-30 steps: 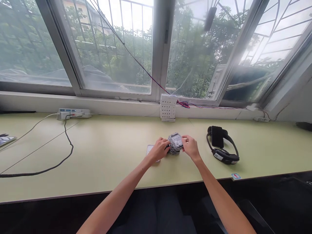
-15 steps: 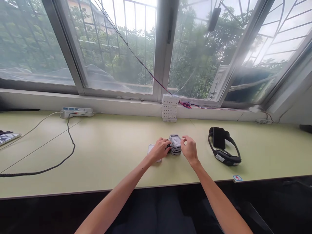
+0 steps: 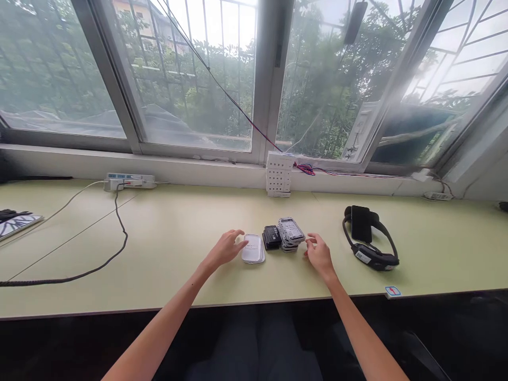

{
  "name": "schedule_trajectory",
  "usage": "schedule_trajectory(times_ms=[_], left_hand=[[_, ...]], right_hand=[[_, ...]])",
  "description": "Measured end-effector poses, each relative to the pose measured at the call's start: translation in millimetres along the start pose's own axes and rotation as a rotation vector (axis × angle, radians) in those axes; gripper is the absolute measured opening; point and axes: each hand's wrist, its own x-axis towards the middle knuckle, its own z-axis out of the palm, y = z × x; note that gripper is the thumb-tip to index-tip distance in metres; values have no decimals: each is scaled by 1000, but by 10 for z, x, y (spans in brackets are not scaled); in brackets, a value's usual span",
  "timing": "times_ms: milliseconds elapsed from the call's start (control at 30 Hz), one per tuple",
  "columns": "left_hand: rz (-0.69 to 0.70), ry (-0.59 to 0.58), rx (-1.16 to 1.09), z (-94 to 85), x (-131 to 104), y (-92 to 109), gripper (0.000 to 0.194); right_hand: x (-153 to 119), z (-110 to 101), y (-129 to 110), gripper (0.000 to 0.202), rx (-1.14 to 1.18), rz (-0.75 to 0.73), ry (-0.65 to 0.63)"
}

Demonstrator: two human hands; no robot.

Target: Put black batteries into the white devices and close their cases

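3 low piles sit side by side on the pale yellow-green counter, directly in front of the person: thin white rounded-rectangle plastic covers on the left, flat black rectangular packs with pale print in the middle, grey-white rounded-rectangle device frames on the right. Looks like grouping by part type, kept close so both hands can reach; that's inference. Frame stack is the tallest, layers staggered rather than squared, top face showing a printed label. Probably stable, but a side knock could shift it. Packs sit just beside the frames; can't tell if they touch.

Left hand: grip apart, thumb and index spread, nothing held. Fingertips right at the left edge of the covers; contact can't be confirmed at this angle.

Right hand: grip partly apart, fingers loosely curled, nothing visible in it. Fingertips just beside the right side of the frame stack; touch or narrow gap, can't tell.

Nothing appears lifted; all 3 piles rest on the counter. Black band-style headset with a dark flat slab lies well off to the right, white perforated box stands at the back by the sill. Both likely parked outside the work area.
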Motion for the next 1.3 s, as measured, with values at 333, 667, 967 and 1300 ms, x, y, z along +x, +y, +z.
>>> schedule_trajectory(times_ms=[333, 667, 967, 1300], left_hand=[[-53, 81, -89, 270, -85, 224, 24], [-131, 161, -76, 400, 26, 342, 19], [-152, 178, -61, 414, 14, 360, 18], [-155, 38, -148, 391, -50, 297, 31]], right_hand=[[-49, 243, -81, 41, 565, 175, -69], [7, 187, -171, 40, 757, 360, -82], [98, 179, -248, 55, 690, 397, -144], [250, 224, -258, 56, 629, 394, -187]])
